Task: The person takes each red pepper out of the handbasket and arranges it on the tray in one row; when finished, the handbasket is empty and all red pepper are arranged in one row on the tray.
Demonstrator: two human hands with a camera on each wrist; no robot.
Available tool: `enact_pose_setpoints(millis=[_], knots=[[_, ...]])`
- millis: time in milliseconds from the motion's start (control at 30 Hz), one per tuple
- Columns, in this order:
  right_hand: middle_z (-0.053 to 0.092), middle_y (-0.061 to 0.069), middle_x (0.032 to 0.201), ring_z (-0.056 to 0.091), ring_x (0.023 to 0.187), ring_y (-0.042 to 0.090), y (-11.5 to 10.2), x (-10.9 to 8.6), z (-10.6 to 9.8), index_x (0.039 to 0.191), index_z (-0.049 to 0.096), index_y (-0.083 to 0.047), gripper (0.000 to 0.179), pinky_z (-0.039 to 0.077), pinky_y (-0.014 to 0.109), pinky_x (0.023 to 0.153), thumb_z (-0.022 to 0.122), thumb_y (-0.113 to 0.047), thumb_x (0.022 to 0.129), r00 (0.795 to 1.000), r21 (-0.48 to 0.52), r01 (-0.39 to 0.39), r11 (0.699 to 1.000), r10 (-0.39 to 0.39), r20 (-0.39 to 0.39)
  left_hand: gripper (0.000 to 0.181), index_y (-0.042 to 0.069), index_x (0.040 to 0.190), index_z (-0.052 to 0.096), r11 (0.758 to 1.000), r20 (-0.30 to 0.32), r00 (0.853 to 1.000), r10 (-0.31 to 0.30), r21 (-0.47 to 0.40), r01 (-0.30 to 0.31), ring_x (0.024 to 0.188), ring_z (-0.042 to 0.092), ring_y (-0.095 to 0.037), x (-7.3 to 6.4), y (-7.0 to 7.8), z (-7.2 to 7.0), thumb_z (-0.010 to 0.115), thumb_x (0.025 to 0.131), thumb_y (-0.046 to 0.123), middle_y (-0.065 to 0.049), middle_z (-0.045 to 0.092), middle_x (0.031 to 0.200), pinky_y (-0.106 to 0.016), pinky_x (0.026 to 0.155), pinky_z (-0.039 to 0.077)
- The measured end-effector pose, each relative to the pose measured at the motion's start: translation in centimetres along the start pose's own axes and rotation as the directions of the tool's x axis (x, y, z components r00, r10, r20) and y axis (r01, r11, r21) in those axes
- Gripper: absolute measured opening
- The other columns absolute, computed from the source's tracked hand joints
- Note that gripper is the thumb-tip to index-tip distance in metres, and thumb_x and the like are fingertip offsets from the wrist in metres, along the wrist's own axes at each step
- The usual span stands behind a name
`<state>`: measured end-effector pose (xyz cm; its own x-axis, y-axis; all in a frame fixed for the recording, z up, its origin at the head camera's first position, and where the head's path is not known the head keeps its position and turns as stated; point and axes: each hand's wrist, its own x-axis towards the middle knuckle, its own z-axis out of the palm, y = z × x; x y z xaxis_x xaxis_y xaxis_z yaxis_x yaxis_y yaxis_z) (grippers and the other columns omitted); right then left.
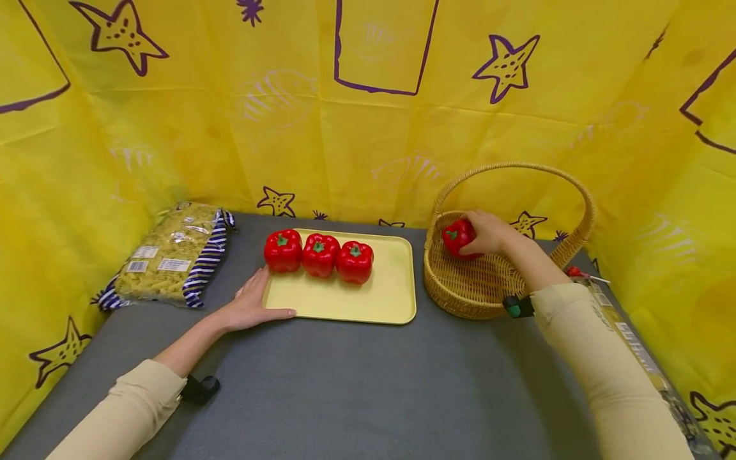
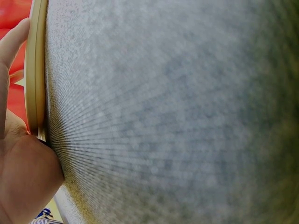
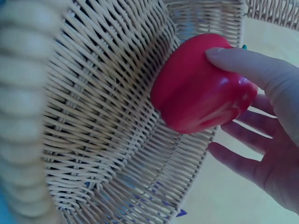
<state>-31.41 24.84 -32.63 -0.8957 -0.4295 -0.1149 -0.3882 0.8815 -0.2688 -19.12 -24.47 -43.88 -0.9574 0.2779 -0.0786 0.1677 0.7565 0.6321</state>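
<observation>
Three red bell peppers (image 1: 320, 255) stand in a row along the back left of a pale yellow tray (image 1: 379, 300). My left hand (image 1: 253, 303) rests at the tray's left end, thumb along the front edge and fingers spread along the side. In the left wrist view the thumb (image 2: 16, 39) touches the tray rim (image 2: 36, 70). My right hand (image 1: 489, 233) holds another red bell pepper (image 1: 458, 237) inside the wicker basket (image 1: 460, 294), at its back left. The right wrist view shows this pepper (image 3: 201, 88) between thumb and fingers, close to the woven wall (image 3: 107, 93).
A bag of pasta (image 1: 169, 255) with a striped edge lies at the back left. The basket's tall handle (image 1: 517, 166) arches above it. Along the right edge lie a lollipop (image 1: 583, 275) and a long package (image 1: 635, 345). A yellow patterned cloth (image 1: 345, 140) hangs behind the grey table (image 1: 368, 390).
</observation>
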Motion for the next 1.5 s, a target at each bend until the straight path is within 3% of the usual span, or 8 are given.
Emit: enact_pose_setpoints(millis=[433,700,1067,1500], knots=[[0.057,0.026,0.122,0.053,0.114,0.042,-0.4,-1.8,0.9,0.132,0.046,0.009,0.071,0.045,0.054,0.093,0.078,-0.028,0.081,0.995,0.030,0.053,0.998,-0.050,-0.083,0.118,0.005,0.156,-0.004,1.000,-0.002,1.000,0.012,0.004,-0.012,0.143,0.003,-0.048,0.1,-0.3,0.0,0.073,0.081,0.053,-0.025,0.002,0.160,-0.072,0.105,0.005],[0.057,0.027,0.121,0.055,0.111,0.040,0.0,-2.9,2.2,0.135,0.045,0.010,0.077,0.046,0.054,0.093,0.079,-0.033,0.081,0.991,0.109,0.037,0.993,-0.023,-0.132,0.118,0.004,0.155,-0.005,1.000,0.001,1.000,0.011,0.004,-0.011,0.143,0.002,-0.048,0.1,-0.3,-0.1,0.073,0.081,0.053,-0.025,0.001,0.160,-0.072,0.105,0.005],[0.056,0.027,0.125,0.054,0.114,0.041,-1.0,-4.8,3.2,0.137,0.044,0.005,0.078,0.045,0.056,0.091,0.078,-0.037,0.081,0.976,0.228,-0.007,0.974,0.056,-0.210,0.118,0.003,0.155,-0.005,1.000,0.004,1.000,0.007,0.002,-0.007,0.143,0.002,-0.049,0.0,-0.2,0.0,0.073,0.081,0.052,-0.026,0.001,0.160,-0.072,0.105,0.005],[0.051,0.024,0.135,0.049,0.124,0.042,-1.8,-6.2,4.0,0.141,0.041,0.000,0.078,0.043,0.057,0.096,0.076,-0.040,0.083,0.965,0.363,-0.067,0.930,0.152,-0.212,0.119,0.003,0.155,-0.006,1.000,-0.009,1.000,0.005,0.015,-0.005,0.144,0.003,-0.048,0.2,-0.3,0.0,0.073,0.081,0.053,-0.025,0.001,0.160,-0.070,0.107,0.005]])
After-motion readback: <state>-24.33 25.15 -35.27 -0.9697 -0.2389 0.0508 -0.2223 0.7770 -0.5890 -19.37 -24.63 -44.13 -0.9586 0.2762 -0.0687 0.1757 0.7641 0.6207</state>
